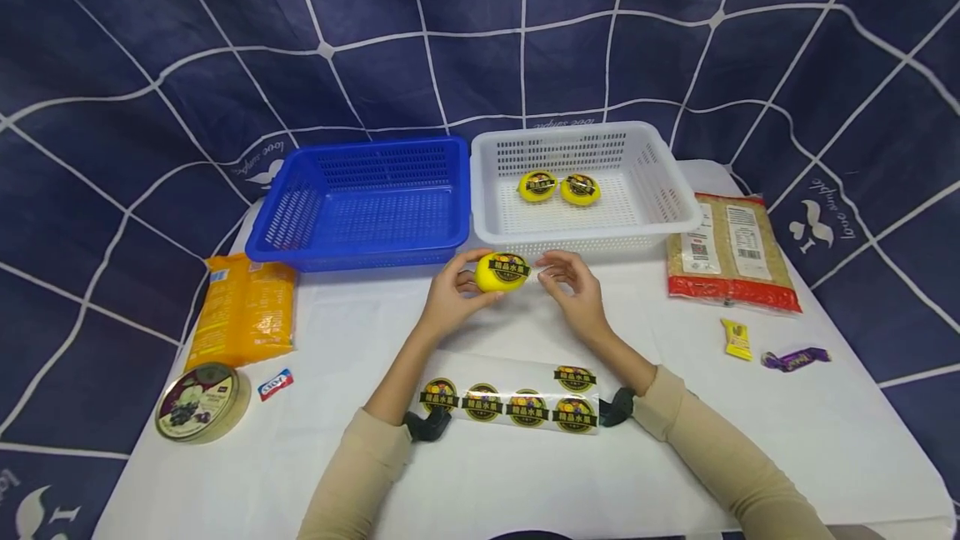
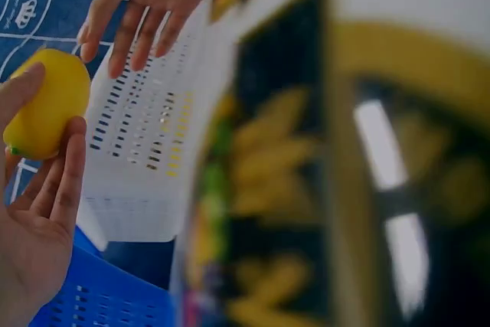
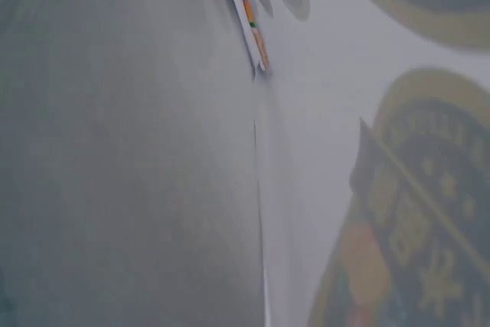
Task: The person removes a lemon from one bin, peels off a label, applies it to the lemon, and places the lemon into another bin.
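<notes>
My left hand (image 1: 447,300) holds a yellow lemon (image 1: 491,282) above the table, thumb on the near side and fingers behind. A black-and-gold fruit sticker (image 1: 510,267) lies across the lemon's upper face. Just to the right of the lemon is my right hand (image 1: 581,300), its fingers loosely bent with nothing between them. In the left wrist view the lemon shows a small green tip, and the right hand's fingers hang apart from it. Beneath both wrists lies a white sheet of round stickers (image 1: 495,367), which fills much of the right wrist view, where no hand shows.
Behind my hands stand a blue basket (image 1: 360,259) and a white basket (image 1: 585,237) holding two stickered lemons (image 1: 580,190). An orange packet (image 1: 243,311), a round tin (image 1: 202,402) and a small wrapper (image 1: 275,385) lie left. A grain bag (image 1: 731,248) and two candies (image 1: 737,339) lie right.
</notes>
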A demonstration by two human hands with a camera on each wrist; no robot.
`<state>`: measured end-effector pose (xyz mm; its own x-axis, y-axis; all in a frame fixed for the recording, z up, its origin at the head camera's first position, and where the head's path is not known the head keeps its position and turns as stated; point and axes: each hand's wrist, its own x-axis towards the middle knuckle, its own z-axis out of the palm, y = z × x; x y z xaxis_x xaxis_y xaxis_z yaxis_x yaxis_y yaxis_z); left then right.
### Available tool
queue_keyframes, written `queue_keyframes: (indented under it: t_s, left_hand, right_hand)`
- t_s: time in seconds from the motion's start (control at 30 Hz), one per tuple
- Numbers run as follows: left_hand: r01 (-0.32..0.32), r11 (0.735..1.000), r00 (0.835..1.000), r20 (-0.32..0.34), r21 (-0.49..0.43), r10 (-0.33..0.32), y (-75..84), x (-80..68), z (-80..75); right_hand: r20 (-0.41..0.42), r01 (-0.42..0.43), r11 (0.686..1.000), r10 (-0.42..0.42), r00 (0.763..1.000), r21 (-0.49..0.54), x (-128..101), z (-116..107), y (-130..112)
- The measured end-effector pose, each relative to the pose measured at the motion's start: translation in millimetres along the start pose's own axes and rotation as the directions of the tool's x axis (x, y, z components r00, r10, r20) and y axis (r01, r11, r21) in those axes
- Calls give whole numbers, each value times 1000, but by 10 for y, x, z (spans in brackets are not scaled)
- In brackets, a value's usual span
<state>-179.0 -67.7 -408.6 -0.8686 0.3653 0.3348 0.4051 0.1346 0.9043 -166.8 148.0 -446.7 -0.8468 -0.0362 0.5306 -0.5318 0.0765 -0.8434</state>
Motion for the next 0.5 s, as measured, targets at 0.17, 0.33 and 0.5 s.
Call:
queue_keyframes:
  t_s: [0.17, 0.33, 0.5]
  left_hand:
    - [-79, 997, 997, -6, -14, 79, 141, 176, -64]
    - [-160, 987, 987, -21, -4, 160, 306, 444, -99]
    - [-172, 984, 985, -5, 38, 173, 477, 755, -76]
  right_hand:
    - [-176, 14, 1000, -15, 984, -5, 65, -78, -16]
    - [-346, -31, 998, 11, 938, -52, 122, -177, -37]
    - [-467, -112, 992, 75, 881, -51, 162, -271, -52]
